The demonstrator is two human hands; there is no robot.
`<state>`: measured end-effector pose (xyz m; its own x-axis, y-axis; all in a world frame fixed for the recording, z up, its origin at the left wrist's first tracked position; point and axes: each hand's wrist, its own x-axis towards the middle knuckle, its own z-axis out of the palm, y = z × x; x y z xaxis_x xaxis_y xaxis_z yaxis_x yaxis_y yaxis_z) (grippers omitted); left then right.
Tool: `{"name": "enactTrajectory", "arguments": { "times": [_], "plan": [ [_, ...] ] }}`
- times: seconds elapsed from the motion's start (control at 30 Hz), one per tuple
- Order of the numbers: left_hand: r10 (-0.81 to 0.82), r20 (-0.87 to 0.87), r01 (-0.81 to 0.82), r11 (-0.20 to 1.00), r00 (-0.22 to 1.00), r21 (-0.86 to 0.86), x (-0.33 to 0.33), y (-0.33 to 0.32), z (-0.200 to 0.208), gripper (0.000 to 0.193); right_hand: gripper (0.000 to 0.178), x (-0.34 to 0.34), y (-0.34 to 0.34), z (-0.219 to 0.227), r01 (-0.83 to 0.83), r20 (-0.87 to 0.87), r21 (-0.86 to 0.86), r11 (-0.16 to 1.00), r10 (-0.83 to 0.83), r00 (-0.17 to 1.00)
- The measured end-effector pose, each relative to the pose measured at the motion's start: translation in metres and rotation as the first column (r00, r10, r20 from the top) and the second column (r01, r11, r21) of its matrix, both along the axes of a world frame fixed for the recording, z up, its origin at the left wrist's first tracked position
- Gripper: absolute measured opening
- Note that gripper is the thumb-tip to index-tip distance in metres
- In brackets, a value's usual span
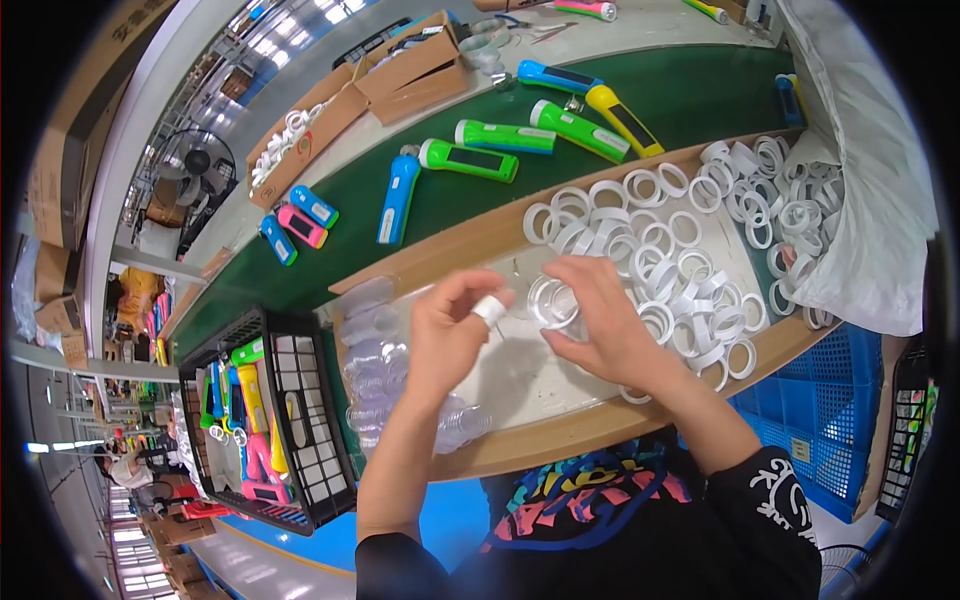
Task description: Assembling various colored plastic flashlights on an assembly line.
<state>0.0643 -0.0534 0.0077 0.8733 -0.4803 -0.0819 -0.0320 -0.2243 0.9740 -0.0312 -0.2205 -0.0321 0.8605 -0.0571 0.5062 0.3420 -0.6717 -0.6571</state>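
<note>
My right hand (600, 315) has its thumb and fingers curved round a clear round plastic lens cover (553, 303). Facing it, my left hand (448, 325) is curled, thumb and forefinger close together. A small white piece (489, 310) shows at its thumb; whether it is a wrap or something pinched, I cannot tell. Both hands are above a shallow cardboard tray (545, 445). Stacked clear lens covers (378, 368) lie at the tray's left. Many loose white plastic rings (690, 295) fill its right side, close to my right forearm.
Behind the tray, flashlights in green, blue, pink and yellow (468, 160) lie on a green surface (350, 210). A black crate (315, 440) with more flashlights stands left. Further back are open cardboard boxes (310, 140). A white sack (865, 200) and a blue crate (820, 430) are at right.
</note>
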Motion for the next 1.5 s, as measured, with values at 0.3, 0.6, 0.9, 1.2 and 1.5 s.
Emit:
{"name": "enactTrajectory", "arguments": {
  "times": [0.3, 0.6, 0.9, 1.2, 1.5],
  "plan": [
    [-0.286, 0.424, 0.233, 0.957, 0.86, 0.173, 0.053, -0.098, -0.002, 0.011, 0.061, -0.005, -0.054, -0.005, 0.023, 0.081, 0.283, 0.959, -0.047, 0.996],
    [-0.75, 0.512, 0.005, 0.566, 0.419, 0.824, 0.131, -0.301, -0.065, 0.048, 0.059, 0.001, -0.068, -0.013, 0.23, 0.08, 0.441, 0.868, -0.293, 0.953],
    [-0.895, 0.177, 0.177, 0.268, 0.408, 0.947, 0.143, -0.322, -0.061, 0.058, 0.059, -0.005, -0.07, -0.009, 0.205, -0.003, 0.593, 0.779, -0.252, 0.968],
    [-0.546, 0.733, -0.032, 0.793, 0.405, 0.609, 0.16, -0.214, -0.065, 0.053, 0.064, -0.005, -0.065, -0.016, 0.113, 0.068, 0.611, 0.784, -0.195, 0.979],
    [-0.234, 0.211, 0.281, 0.932, 0.949, -0.229, 0.039, -0.077, 0.056, 0.066, 0.07, -0.001, -0.054, -0.021, 0.067, 0.022, 0.752, 0.656, -0.127, 0.992]
  ]
}}
